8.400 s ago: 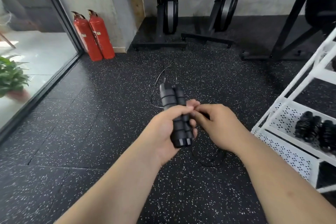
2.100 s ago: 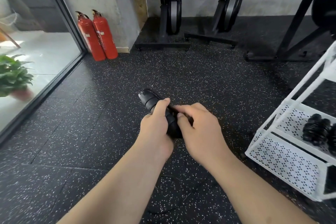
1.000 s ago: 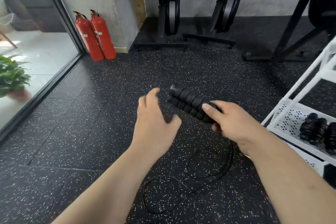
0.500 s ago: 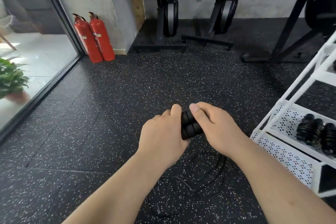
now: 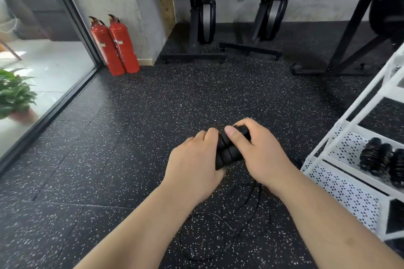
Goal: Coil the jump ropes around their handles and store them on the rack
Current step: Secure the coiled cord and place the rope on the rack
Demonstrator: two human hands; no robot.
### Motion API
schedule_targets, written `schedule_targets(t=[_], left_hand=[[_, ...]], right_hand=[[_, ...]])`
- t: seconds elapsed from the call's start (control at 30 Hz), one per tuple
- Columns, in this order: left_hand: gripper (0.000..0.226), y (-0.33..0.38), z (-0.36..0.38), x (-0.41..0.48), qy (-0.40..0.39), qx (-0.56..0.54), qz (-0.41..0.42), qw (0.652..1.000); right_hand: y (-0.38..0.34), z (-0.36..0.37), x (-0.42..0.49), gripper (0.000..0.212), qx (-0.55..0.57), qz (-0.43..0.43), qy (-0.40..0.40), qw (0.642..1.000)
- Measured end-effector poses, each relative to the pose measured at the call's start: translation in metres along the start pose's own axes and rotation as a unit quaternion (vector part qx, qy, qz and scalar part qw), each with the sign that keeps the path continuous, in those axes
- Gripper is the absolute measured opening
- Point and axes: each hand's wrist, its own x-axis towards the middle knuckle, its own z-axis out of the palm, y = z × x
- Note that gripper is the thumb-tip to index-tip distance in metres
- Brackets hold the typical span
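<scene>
The left hand [image 5: 192, 159] and right hand [image 5: 258, 153] grip the paired handles [image 5: 228, 153]. Loose rope [image 5: 240, 220] on the floor [image 5: 131, 137] at 6 o'clock may snag during coiling.

Left of the black ribbed foam handles [image 5: 227, 153], the left hand [image 5: 194, 159] and left forearm [image 5: 142, 231] are bare. Right of the handles, the right hand [image 5: 258, 155] shows a short, rounded thumbnail [image 5: 229, 131]; the right forearm [image 5: 328, 225] is bare too.

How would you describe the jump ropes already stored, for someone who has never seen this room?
Find the white rack at the right edge. On its perforated shelf lie black coiled bundles, side by side. Unlike the handles gripped by the left hand and right hand, nothing touches them.
</scene>
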Motion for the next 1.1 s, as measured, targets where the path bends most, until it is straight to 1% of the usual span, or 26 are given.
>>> schedule_targets(t=[0.2, 0.3, 0.37, 0.43, 0.53, 0.6, 0.63, 0.7, 0.73, 0.83, 0.87, 0.97, 1.03, 1.1], left_hand=[[0.052, 0.001, 0.006, -0.005, 0.003, 0.020, -0.024, 1.000], [0.051, 0.004, 0.006, -0.006, 0.014, 0.011, -0.046, 0.999], [0.047, 0.005, 0.004, -0.004, 0.004, 0.014, -0.052, 0.999], [0.041, 0.003, 0.000, -0.001, -0.015, 0.026, -0.044, 0.999], [0.034, -0.004, -0.011, 0.004, -0.029, 0.026, -0.052, 0.998], [0.030, -0.008, -0.017, 0.007, -0.021, 0.008, -0.073, 0.997], [0.029, -0.011, -0.019, 0.008, -0.017, 0.004, -0.080, 0.997], [0.029, -0.017, -0.021, 0.011, -0.024, 0.010, -0.100, 0.995], [0.029, -0.021, -0.021, 0.011, -0.031, 0.017, -0.115, 0.993], [0.031, -0.031, -0.020, 0.012, -0.050, 0.042, -0.153, 0.986], [0.031, -0.032, -0.018, 0.012, -0.057, 0.053, -0.159, 0.984], [0.031, -0.030, -0.009, 0.009, -0.080, 0.089, -0.158, 0.980], [0.032, -0.029, -0.003, 0.007, -0.093, 0.111, -0.155, 0.977], [0.034, -0.029, 0.002, 0.005, -0.111, 0.127, -0.150, 0.974]], right_hand=[[-0.004, 0.007, -0.002, 0.025, -0.040, -0.004, 0.003, 0.999], [-0.007, 0.011, -0.004, 0.027, -0.047, -0.007, 0.013, 0.999], [-0.008, 0.010, -0.004, 0.029, -0.044, -0.006, 0.007, 0.999], [-0.008, 0.001, -0.003, 0.036, -0.033, -0.001, -0.015, 0.999], [-0.008, -0.023, 0.000, 0.059, -0.003, 0.013, -0.080, 0.997], [-0.006, -0.034, -0.001, 0.067, 0.017, 0.035, -0.125, 0.991], [-0.004, -0.036, -0.002, 0.069, -0.002, 0.038, -0.137, 0.990], [-0.001, -0.035, -0.003, 0.065, -0.072, 0.024, -0.144, 0.987], [0.000, -0.034, -0.003, 0.057, -0.094, 0.013, -0.148, 0.984], [-0.004, -0.032, -0.007, 0.017, -0.130, -0.028, -0.179, 0.975], [-0.006, -0.031, -0.009, 0.010, -0.144, -0.041, -0.185, 0.971], [-0.013, -0.027, -0.015, 0.017, -0.187, -0.077, -0.177, 0.963], [-0.018, -0.025, -0.017, 0.021, -0.195, -0.100, -0.146, 0.965], [-0.021, -0.025, -0.016, 0.021, -0.180, -0.125, -0.108, 0.970]])
